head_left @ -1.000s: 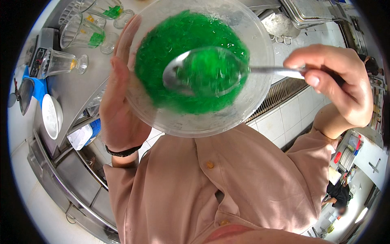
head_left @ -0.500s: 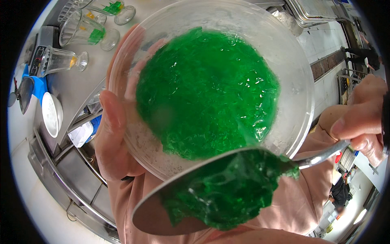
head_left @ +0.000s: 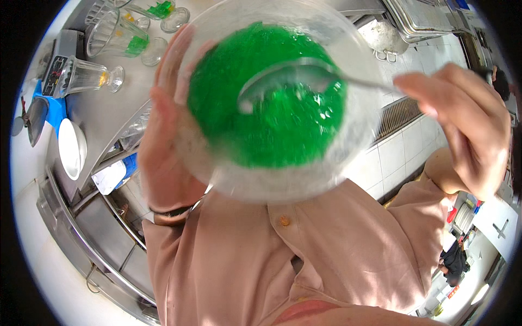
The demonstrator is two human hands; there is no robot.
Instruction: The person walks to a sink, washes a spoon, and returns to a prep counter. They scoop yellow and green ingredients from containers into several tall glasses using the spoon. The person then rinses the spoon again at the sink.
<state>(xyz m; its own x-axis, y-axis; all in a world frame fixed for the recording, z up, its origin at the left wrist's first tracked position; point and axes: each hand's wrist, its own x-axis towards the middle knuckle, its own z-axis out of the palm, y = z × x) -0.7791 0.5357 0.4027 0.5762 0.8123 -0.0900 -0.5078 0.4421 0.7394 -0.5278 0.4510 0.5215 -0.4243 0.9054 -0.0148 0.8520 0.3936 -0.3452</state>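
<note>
My left hand (head_left: 166, 136) grips the left side of a clear, frosted plastic bowl (head_left: 361, 60), thumb outside the wall. A large mass of bright green jelly (head_left: 228, 119) fills the middle of the bowl. My right hand (head_left: 462, 125) pinches the handle of a metal spoon (head_left: 288, 73) from the right. The spoon's head lies over the jelly, partly smeared by motion; whether it touches the jelly I cannot tell. No large lump of jelly shows on the spoon.
Footed dessert glasses (head_left: 111, 35) with bits of green and yellow stand on the steel counter (head_left: 117, 89) at upper left. Nearer are a white bowl (head_left: 72, 149) and a boxy grey device (head_left: 68, 49). Metal trays (head_left: 418, 16) and a pot (head_left: 383, 39) lie upper right. Someone in black (head_left: 455, 263) is at lower right.
The spoon, which held a big lump of green jelly in front of the bowl, has moved up and away over the bowl without that lump. The bowl has shifted slightly up and left.
</note>
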